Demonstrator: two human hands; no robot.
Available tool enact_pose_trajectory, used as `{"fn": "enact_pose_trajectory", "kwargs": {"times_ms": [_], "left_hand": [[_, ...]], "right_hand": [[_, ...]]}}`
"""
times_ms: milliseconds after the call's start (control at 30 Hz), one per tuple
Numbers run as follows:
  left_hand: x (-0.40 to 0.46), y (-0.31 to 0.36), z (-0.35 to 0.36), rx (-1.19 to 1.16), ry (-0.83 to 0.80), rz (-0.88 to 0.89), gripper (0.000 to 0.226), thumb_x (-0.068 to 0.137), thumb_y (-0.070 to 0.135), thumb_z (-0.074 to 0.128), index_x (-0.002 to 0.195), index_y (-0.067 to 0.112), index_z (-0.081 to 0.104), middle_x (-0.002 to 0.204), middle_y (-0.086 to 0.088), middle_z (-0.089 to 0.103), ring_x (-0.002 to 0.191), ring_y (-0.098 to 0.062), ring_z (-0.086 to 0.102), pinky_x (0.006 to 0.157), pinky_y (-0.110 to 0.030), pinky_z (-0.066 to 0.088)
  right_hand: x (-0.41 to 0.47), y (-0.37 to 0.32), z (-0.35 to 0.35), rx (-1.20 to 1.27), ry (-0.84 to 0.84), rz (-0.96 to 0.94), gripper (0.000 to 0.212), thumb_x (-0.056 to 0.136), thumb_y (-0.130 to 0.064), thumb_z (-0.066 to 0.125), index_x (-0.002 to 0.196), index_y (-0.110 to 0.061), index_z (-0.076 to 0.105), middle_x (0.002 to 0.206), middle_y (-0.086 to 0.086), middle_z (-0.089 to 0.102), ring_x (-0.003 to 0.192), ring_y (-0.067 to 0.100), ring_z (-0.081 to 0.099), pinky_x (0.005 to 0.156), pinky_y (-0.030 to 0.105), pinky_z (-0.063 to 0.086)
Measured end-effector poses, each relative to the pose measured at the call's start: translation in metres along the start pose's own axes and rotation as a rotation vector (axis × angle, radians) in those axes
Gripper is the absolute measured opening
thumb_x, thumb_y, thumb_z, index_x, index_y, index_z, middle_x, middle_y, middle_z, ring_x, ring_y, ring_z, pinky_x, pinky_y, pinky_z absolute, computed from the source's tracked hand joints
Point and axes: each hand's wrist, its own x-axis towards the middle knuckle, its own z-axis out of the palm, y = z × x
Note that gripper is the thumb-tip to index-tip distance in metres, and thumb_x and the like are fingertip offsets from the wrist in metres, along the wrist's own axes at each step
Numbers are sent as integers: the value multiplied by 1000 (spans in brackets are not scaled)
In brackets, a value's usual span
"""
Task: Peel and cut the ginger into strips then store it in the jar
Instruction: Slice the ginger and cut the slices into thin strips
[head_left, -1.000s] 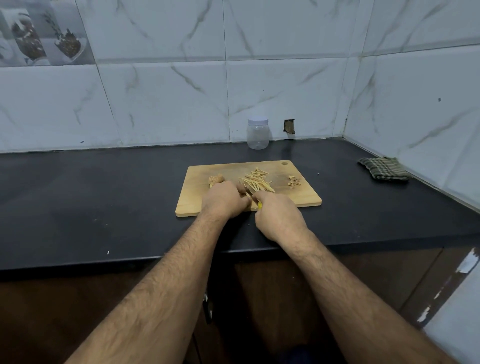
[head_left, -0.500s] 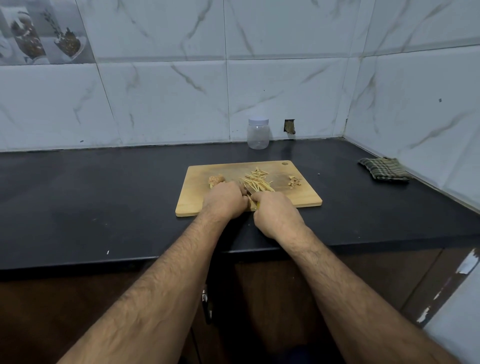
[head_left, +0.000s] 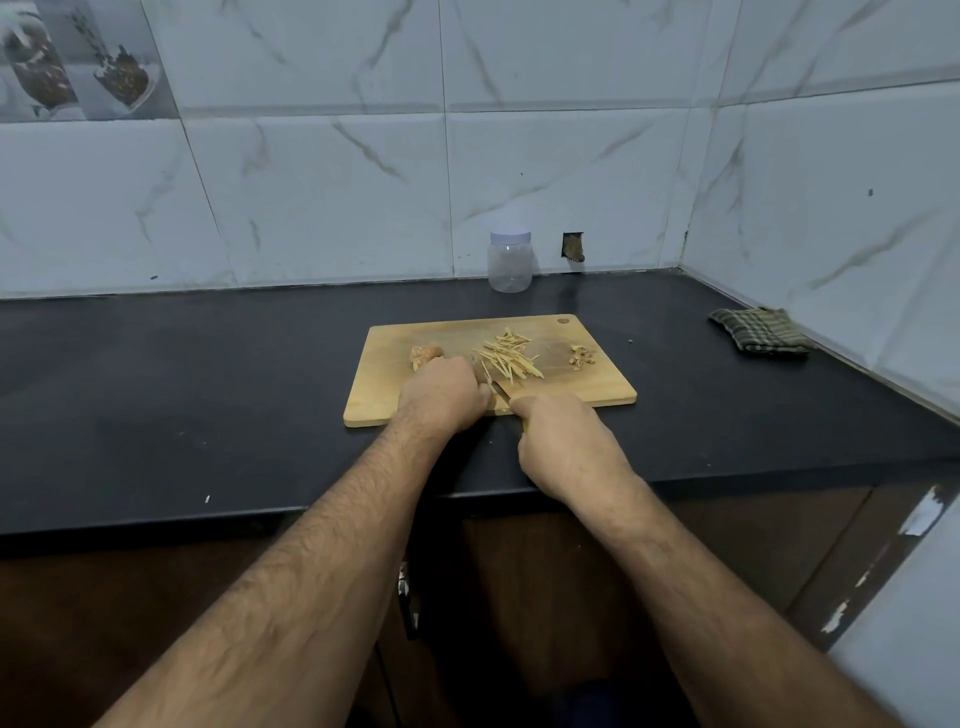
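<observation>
Nearest the camera, the right hand (head_left: 566, 447) is curling its grip tightly round the handle of a small knife (head_left: 501, 391), of which only a short stretch of blade is showing between the two hands. The blade is pointing toward the left hand (head_left: 441, 397), which is lying just beside it with its fingers bent down onto the cutting board (head_left: 597, 387). What that left grip is pinning is hidden under the knuckles; judging by the task, it is probably holding a slice of ginger, but I cannot tell.

The chief risk is sitting right here: the blade is working almost against the left fingertips, so a slip on a thin, slick slice could be nicking a finger. The board is also lying close to the front edge of the desk (head_left: 182, 374), so a hard push could be sliding it toward the person.

Just beyond the hands, the cut strips (head_left: 511, 356) are lying in a loose pile mid-board, where a sweep of the knife could be scattering them onto the desk. To the left, touching the left hand's far side, an uncut ginger piece (head_left: 425, 353) is waiting; to the right, a small heap of peelings (head_left: 582, 356) is sitting apart, and could be getting mixed in when the strips are gathered.

Farthest back, the jar (head_left: 510, 262) is standing against the wall with its lid on, well apart from the board, so carrying strips across could be dropping some.
</observation>
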Motion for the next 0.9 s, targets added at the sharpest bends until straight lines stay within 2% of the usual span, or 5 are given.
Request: {"fn": "enact_pose_trajectory", "kwargs": {"times_ms": [333,533,633,733,900], "left_hand": [[-7,1,4,14,76,14,36,93,29,46,116,22,72,107,-4,71,97,-24,64,77,-31,50],[-14,-3,11,41,164,110,36,97,33,41,117,26,71,111,-4,68,95,-23,64,72,-32,48],[-14,-7,14,2,201,124,35,97,36,44,124,27,65,107,-4,69,95,-24,64,71,-32,48],[-16,-10,15,-59,228,126,34,95,33,48,124,27,66,102,-3,70,93,-25,65,70,-32,48],[-18,-10,19,-79,230,124,31,93,31,46,110,29,72,101,-5,66,90,-25,62,68,-31,44]], "right_hand": [[-6,3,-3,27,0,61,39,96,-12,51,132,-26,58,123,5,61,110,25,57,79,34,46],[6,0,-2,106,68,55,37,95,-9,51,129,-23,55,112,3,62,91,20,51,71,32,44],[10,-2,0,120,79,85,22,96,-12,51,117,-18,52,98,1,56,86,21,49,69,33,40],[13,-4,-2,107,83,106,3,95,-15,51,96,-17,52,101,5,62,85,22,50,67,33,40],[16,-10,-3,37,66,102,13,95,-17,51,104,-14,61,98,4,60,83,21,49,65,32,39]]}}
